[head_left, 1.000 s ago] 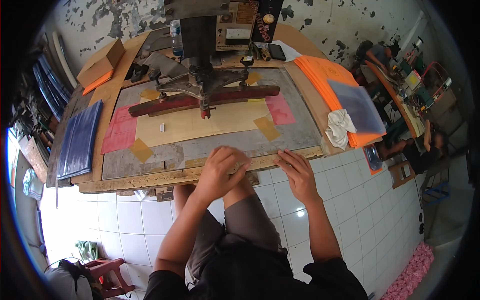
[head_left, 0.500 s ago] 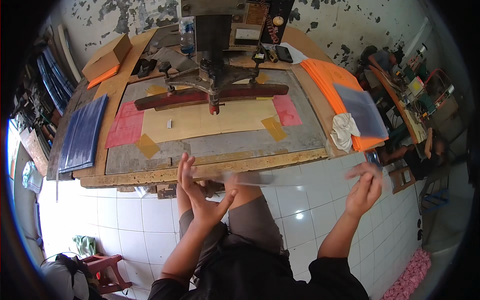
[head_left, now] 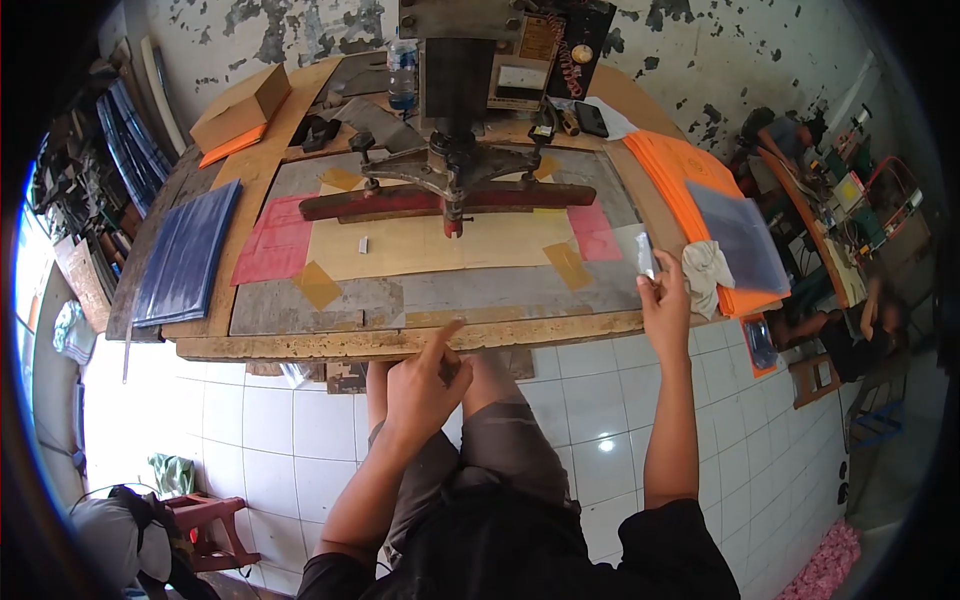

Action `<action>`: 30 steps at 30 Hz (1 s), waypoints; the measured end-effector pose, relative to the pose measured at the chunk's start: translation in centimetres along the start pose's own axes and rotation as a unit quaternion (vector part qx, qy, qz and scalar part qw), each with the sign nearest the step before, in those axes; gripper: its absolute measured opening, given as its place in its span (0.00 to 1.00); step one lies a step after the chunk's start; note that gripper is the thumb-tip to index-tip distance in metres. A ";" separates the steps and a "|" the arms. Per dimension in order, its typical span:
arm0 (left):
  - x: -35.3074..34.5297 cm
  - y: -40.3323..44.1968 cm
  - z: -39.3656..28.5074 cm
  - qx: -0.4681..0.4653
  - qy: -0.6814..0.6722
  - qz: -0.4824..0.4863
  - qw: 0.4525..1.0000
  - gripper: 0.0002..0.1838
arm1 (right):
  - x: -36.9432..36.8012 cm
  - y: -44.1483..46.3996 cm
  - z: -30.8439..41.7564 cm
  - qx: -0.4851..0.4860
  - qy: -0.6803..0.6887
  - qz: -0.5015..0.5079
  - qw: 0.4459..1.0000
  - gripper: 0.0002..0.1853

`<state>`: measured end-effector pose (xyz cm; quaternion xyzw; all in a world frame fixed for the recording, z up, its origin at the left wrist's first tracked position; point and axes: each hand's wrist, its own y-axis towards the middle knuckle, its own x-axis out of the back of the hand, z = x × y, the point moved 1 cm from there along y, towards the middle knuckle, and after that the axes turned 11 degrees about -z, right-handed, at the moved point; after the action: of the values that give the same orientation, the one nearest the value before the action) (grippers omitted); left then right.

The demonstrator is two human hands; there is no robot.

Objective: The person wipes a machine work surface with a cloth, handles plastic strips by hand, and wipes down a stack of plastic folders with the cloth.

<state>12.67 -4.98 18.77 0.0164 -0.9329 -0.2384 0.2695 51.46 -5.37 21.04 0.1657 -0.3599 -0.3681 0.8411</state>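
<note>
At the worktop's [head_left: 300, 347] near edge, one left hand [head_left: 420, 395] with forefinger extended and other fingers curled, grip unclear. Farther right, pinched in the fingers of one right hand [head_left: 666, 308], one clear plastic piece [head_left: 643, 252], glinting just beyond the fingertips. Beyond, two pink sheets [head_left: 270, 238], left and right; then one press bar [head_left: 365, 204]; far left, one cardboard box [head_left: 240, 108].

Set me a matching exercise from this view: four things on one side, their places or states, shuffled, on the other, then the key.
Things
1. Right hand
2. Left hand
3. Cardboard box
4. White cloth

Places and states
A. On the right of the table, by the orange sheets
B. Index finger extended
C. At the table's back left
D. Pinching a clear plastic piece

Pairs: 1-D, 2-B, 3-C, 4-A
</note>
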 end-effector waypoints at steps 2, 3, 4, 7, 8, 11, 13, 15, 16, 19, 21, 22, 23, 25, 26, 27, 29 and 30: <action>-0.2 0.0 0.4 -0.046 0.049 0.009 0.998 0.22 | -0.7 0.3 -0.1 0.015 -0.078 0.006 0.997 0.23; -0.2 0.3 0.3 -0.057 0.071 0.011 0.996 0.19 | -1.1 0.5 -0.1 0.016 -0.098 0.015 0.995 0.22; -0.2 0.6 0.3 -0.067 0.093 0.013 0.993 0.17 | -1.4 0.7 -0.3 0.016 -0.119 0.025 0.992 0.21; -0.1 2.0 0.0 -0.154 0.161 -0.003 0.975 0.16 | -1.8 0.7 -0.4 0.037 -0.156 0.005 0.987 0.22; -0.2 2.4 0.1 -0.176 0.154 0.001 0.972 0.17 | -1.8 0.7 -0.2 0.033 -0.162 0.000 0.986 0.22; -1.0 3.5 1.2 -0.223 0.148 0.014 0.963 0.20 | -0.5 1.3 -2.0 0.129 -0.224 -0.030 0.966 0.26; -1.5 3.7 2.2 -0.224 0.163 0.033 0.960 0.23 | 1.3 2.4 -3.5 0.164 -0.308 -0.095 0.932 0.30; -1.6 3.6 2.1 -0.228 0.169 0.037 0.958 0.26 | 3.4 3.6 -6.4 0.169 -0.370 -0.109 0.907 0.33; -1.5 3.5 2.0 -0.230 0.171 0.040 0.957 0.27 | 3.9 4.1 -9.1 0.156 -0.391 -0.092 0.902 0.35; -1.5 3.5 1.5 -0.230 0.179 0.044 0.956 0.27 | 5.3 4.9 -11.7 0.109 -0.398 -0.017 0.911 0.38; -1.6 3.5 1.6 -0.229 0.176 0.042 0.956 0.28 | 5.7 5.5 -11.7 0.092 -0.383 0.007 0.919 0.39; -1.6 3.4 1.7 -0.228 0.175 0.042 0.957 0.28 | 6.0 5.8 -11.4 0.090 -0.376 0.000 0.922 0.39; -1.6 3.3 1.7 -0.226 0.170 0.044 0.958 0.28 | 6.2 6.1 -11.1 0.088 -0.368 -0.007 0.926 0.39; -1.5 3.4 1.9 -0.222 0.163 0.048 0.960 0.29 | 6.0 6.6 -11.8 0.154 -0.423 -0.039 0.892 0.37; -1.4 3.4 1.9 -0.223 0.163 0.048 0.960 0.29 | 5.7 6.8 -12.2 0.186 -0.448 -0.055 0.873 0.37; -1.3 3.4 1.8 -0.223 0.163 0.049 0.960 0.29 | 5.2 7.0 -12.4 0.169 -0.437 -0.041 0.882 0.33; -1.2 3.4 1.7 -0.223 0.162 0.049 0.960 0.29 | 4.9 7.3 -12.8 0.133 -0.417 -0.014 0.899 0.27; -1.2 3.4 1.7 -0.223 0.161 0.047 0.960 0.29 | 4.9 7.6 -12.1 0.114 -0.394 -0.004 0.912 0.24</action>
<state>13.12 -1.04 18.47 -0.0503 -0.7997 -0.4219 0.4241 66.36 -3.68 19.20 0.1037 -0.7011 -0.3633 0.6047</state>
